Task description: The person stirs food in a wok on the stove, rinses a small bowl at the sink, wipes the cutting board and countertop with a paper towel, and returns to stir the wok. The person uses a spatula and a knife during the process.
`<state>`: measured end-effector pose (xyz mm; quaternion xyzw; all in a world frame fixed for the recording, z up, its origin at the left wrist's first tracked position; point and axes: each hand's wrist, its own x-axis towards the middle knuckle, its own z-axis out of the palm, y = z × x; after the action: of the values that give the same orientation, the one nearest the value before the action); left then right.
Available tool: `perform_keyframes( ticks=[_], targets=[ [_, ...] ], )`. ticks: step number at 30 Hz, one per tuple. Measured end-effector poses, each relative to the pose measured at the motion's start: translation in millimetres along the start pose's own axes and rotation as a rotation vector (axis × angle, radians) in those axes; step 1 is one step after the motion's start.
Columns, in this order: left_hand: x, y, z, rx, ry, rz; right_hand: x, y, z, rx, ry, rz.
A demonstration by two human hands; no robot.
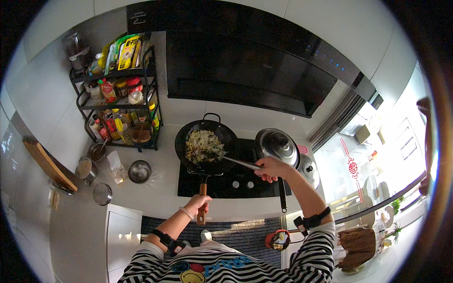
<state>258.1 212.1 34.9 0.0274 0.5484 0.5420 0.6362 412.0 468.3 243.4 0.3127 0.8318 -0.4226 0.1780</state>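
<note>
A black wok sits on the left side of the black glass cooktop. It holds a pile of fried rice with yellow and green bits. My left hand grips the wok's wooden handle, which points towards me. My right hand is closed around the metal handle of a cooking spatula; the spatula's head is in the rice at the wok's right side and is largely hidden. Just beyond my right hand stands a lidded pan, its dark handle running below my wrist.
A black three-tier rack with sauce bottles, jars and packets stands at the back left. Near it are a metal bowl, a white packet and several small containers. Another metal lid lies at the right. A range hood overhangs the back.
</note>
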Motion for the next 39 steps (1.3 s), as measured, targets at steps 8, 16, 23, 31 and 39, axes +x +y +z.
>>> perform_keyframes(
  ticks=[8,16,23,31,39],
  targets=[
    [-2.8,1.8,1.9,-0.014,0.008,-0.008,2.5,1.2,-33.5,0.197,0.071,0.070],
    [-5.0,2.6,2.9,-0.026,0.022,-0.024,56.4,7.8,17.7,0.425,-0.013,0.188],
    [-8.6,4.2,4.4,0.006,0.034,-0.015,53.7,-6.2,70.4,-0.068,0.066,0.010],
    [-7.4,4.9,4.5,0.021,0.021,-0.010,19.9,13.1,19.4,-0.408,0.278,-0.202],
    [-9.7,5.7,6.0,0.040,0.066,-0.026,85.3,23.9,-22.2,0.301,0.039,0.082]
  ],
)
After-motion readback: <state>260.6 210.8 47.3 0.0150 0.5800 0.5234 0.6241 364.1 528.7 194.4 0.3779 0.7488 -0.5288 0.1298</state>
